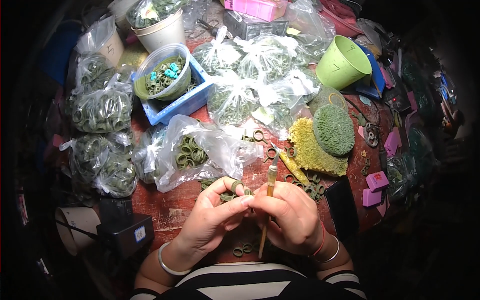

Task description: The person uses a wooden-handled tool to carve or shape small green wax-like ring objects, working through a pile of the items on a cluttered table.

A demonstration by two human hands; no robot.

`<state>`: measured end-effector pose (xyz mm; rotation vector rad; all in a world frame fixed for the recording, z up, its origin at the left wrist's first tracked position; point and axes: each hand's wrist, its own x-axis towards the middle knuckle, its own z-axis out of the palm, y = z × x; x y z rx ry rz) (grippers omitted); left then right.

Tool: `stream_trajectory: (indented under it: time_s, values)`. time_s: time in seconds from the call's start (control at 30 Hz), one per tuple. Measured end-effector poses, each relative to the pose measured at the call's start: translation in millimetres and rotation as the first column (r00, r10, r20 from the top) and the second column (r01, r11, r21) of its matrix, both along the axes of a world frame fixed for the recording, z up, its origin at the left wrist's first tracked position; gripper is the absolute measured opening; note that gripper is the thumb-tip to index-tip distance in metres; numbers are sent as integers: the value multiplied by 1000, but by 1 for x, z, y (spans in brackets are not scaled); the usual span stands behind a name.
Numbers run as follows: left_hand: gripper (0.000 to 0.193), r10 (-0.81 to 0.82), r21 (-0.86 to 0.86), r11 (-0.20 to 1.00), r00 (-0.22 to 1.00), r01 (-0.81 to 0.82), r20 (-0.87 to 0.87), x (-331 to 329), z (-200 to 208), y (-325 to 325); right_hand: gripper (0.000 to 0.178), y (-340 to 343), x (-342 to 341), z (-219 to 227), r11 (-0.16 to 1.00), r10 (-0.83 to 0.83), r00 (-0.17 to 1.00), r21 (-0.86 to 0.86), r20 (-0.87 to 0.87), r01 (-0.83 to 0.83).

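Note:
My left hand [210,217] is closed, pinching a small dark green ring [248,192] between thumb and fingers. Another green ring [237,186] sits at its index fingertip. Opposite it, my right hand [295,215] is closed around a slim wooden-handled tool [270,187] with a bent metal tip pointing up and away. The right fingertips meet the left ones at the pinched ring, so the contact itself is partly hidden. Loose green rings [242,249] lie on the red tabletop [170,205] below my hands, and more rings [314,186] lie right of the tool.
An opened plastic bag [220,142] of green rings lies ahead. Tied bags [102,107] stand left and at the back [270,55]. Around them are a blue tray [202,80], a tub [141,82], a green cup [340,62], a yellow pad [305,137], a round green pad [334,130] and a black slab [342,207].

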<state>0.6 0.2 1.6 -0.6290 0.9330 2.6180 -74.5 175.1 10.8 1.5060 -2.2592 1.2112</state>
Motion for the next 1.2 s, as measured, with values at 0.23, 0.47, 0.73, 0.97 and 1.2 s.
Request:
stream_trajectory:
  time_s: [0.23, 0.47, 0.73, 0.97, 1.2]
  values:
    - [16, -1, 24, 1000, 1000, 1, -12, 0, 1, 0, 38, -1, -1, 0, 1000, -4, 1000, -4, -16, 4]
    - [16, -2, 46, 999, 1000, 2, -11, 0, 0, -1, 40, -1, -1, -3, 1000, -3, 999, -19, -32, 2]
    - [16, -1, 35, 999, 1000, 1, 3, 1, -1, 0, 36, -1, -1, 0, 1000, -14, 998, 14, -67, 15]
    - [17, -4, 40, 999, 1000, 4, 6, 1, -3, 0, 34, -2, -1, 2, 999, -7, 998, 34, -68, 9]
    - [16, 1, 41, 999, 1000, -1, 10, 2, -5, 0, 35, -1, 1, 2, 997, -2, 998, 73, -55, 6]
